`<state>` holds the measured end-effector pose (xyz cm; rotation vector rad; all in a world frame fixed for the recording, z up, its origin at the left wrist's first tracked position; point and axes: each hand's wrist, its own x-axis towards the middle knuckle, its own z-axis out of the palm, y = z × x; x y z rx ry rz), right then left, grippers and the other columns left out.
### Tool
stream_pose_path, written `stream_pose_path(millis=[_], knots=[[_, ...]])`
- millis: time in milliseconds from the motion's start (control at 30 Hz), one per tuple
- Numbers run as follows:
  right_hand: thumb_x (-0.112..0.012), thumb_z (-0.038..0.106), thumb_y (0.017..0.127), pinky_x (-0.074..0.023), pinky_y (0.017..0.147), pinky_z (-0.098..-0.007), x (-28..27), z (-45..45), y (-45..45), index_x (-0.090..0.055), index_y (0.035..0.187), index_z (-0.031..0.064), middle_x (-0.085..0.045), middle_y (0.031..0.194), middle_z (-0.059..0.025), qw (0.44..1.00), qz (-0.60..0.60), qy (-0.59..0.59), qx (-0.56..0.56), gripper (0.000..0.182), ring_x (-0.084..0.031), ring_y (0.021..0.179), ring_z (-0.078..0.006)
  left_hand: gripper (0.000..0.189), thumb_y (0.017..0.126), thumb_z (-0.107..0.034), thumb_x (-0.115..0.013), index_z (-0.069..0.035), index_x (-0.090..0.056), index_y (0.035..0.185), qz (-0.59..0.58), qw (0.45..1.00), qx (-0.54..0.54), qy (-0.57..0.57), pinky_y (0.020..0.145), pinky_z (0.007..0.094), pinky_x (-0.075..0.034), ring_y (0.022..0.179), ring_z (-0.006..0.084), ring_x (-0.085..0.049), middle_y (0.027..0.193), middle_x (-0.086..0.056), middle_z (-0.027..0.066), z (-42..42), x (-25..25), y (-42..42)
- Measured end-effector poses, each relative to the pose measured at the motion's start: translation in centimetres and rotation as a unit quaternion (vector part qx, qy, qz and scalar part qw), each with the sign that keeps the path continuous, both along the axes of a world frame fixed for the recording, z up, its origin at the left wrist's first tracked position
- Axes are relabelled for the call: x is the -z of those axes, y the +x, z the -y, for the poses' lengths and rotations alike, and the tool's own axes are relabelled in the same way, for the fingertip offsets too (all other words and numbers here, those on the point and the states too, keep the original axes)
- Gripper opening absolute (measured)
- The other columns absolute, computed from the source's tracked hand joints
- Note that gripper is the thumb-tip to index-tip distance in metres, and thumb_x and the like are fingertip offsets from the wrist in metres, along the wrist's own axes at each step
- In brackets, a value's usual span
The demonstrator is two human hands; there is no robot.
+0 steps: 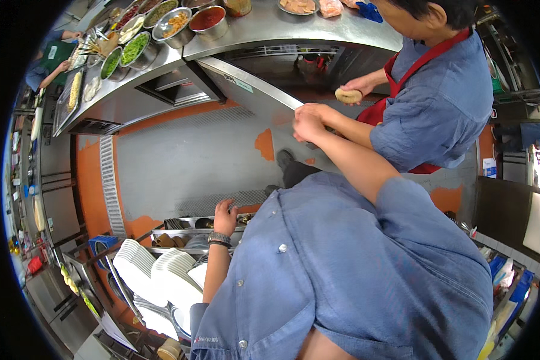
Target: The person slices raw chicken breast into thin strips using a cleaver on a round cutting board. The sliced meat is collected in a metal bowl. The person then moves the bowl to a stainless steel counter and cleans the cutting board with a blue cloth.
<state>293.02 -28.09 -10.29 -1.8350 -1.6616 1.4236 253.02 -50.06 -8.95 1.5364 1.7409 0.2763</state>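
My left hand (225, 219), with a watch on the wrist, is above the near edge of a metal rack (193, 220) holding utensils. Its fingers are slightly bent and apart, and it seems to hold nothing. My right hand (307, 127) is curled at the free end of an open stainless steel cabinet door (256, 85). A co-worker's hand (317, 110) overlaps it there, so whether my fingers grip the door is hidden. The co-worker's other hand (362, 85) holds a ring-shaped piece of bread or dough (348, 95).
Metal bowls of chopped greens (135, 48) and red sauce (208, 20) stand on the steel counter (261, 33). Stacked white dishes (137, 270) stand at lower left. A floor drain grate (110, 180) crosses the worn grey floor (184, 157). Another person (49, 60) works at far left.
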Motion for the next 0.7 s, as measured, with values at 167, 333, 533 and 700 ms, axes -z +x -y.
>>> stream_pose_path(millis=[167,333,533,700], knots=[[-0.058,0.019,0.084,-0.0514,0.091,-0.0465,-2.7,-9.2,-4.6,-0.062,0.114,0.007,-0.067,0.107,-0.0273,0.975,0.022,0.125,0.184,0.032,-0.064,0.106,-0.0411,0.036,0.088,-0.022,-0.065,-0.002,-0.062,0.118,-0.007,1.0,0.013,-0.013,0.103,0.0424,-0.044,0.125,0.0373,-0.051,0.133,-0.054,0.0218,-0.4,-1.4,-0.9],[-0.055,0.019,0.085,-0.0496,0.09,-0.0453,2.7,-19.3,0.6,-0.002,0.152,0.0045,-0.064,0.107,-0.0297,0.937,0.261,-0.02,0.231,0.086,-0.064,0.099,-0.0395,0.037,0.086,-0.019,-0.067,-0.005,-0.062,0.12,-0.017,0.997,-0.054,-0.058,0.105,0.0426,-0.042,0.124,0.0377,-0.05,0.13,-0.055,0.0199,1.4,-0.3,-5.6],[-0.056,0.019,0.087,-0.0527,0.072,-0.0414,6.9,-24.8,8.8,0.012,0.153,0.0071,-0.066,0.091,-0.0208,0.91,0.3,-0.118,0.26,0.095,-0.066,0.078,-0.0322,0.037,0.088,-0.019,-0.065,-0.004,-0.06,0.121,-0.065,0.986,-0.051,-0.142,0.101,0.0418,-0.046,0.122,0.0372,-0.051,0.134,-0.051,0.0211,-1.6,-3.0,-7.7],[-0.051,0.016,0.088,-0.0482,0.097,-0.0458,7.0,-27.2,5.3,-0.036,0.148,0.0165,-0.061,0.125,-0.0255,0.944,0.328,0.01,-0.008,0.061,-0.059,0.116,-0.0378,0.035,0.088,-0.018,-0.065,-0.005,-0.06,0.121,-0.054,0.98,-0.059,-0.183,0.101,0.0413,-0.045,0.122,0.0369,-0.052,0.13,-0.053,0.0208,-3.9,-1.5,-7.6]])
